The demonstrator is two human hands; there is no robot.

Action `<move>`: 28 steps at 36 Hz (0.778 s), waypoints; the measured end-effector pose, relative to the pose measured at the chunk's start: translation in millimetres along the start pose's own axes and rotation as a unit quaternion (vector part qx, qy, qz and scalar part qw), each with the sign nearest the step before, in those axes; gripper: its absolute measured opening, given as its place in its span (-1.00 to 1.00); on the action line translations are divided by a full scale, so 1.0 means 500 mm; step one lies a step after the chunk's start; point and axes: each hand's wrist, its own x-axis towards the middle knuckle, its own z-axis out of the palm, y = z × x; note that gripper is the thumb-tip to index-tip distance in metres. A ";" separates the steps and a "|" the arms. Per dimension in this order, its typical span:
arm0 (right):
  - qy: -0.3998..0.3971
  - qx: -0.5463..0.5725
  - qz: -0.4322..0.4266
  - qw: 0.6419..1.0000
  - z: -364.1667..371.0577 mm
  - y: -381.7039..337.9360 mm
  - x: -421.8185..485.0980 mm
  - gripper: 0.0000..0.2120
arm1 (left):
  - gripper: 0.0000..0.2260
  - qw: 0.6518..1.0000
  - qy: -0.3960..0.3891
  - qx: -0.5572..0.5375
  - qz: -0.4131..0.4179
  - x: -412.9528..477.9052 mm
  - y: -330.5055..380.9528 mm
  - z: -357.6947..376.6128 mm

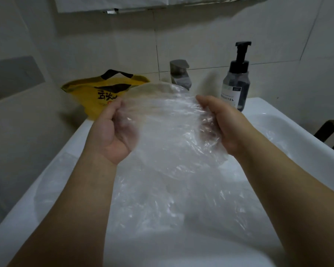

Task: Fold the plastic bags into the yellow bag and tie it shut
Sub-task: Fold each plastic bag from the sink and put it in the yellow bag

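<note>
White sink below tiled wall holds clear plastic bags.

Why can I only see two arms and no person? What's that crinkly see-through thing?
The camera sits on the person's head and looks down, so you see only their arms. The left hand and right hand each hold one side of a clear plastic bag above a white sink. Below it, more clear plastic lies in the sink. Behind, a yellow bag with black handles sits beside the tap, and a soap bottle with a pump stands on the right.
</note>
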 end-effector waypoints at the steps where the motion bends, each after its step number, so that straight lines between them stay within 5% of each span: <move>1: -0.001 0.003 -0.005 1.000 0.001 0.000 0.002 -0.60 | -0.60 1.000 -0.005 0.015 -0.010 0.000 0.000 -0.005; 5: 0.027 0.053 0.000 0.998 0.001 -0.005 0.008 -0.73 | -0.36 0.993 -0.021 0.084 -0.074 -0.002 -0.010 -0.012; 8: 0.035 0.078 0.001 0.996 -0.005 -0.006 0.011 -0.76 | -0.62 0.988 -0.032 0.125 -0.079 0.002 -0.017 -0.008; 17: 0.063 0.127 0.009 0.990 -0.006 0.002 0.015 -0.93 | -0.57 0.987 0.061 0.134 0.061 0.023 -0.018 -0.016; 23: 0.041 0.128 -0.039 0.990 -0.012 0.000 0.026 -0.45 | -0.73 0.976 0.032 0.164 0.140 0.014 -0.015 -0.011; 28: 0.033 0.090 -0.025 0.995 -0.012 -0.001 0.022 -0.72 | -0.78 0.975 -0.004 0.182 0.131 0.006 -0.015 -0.007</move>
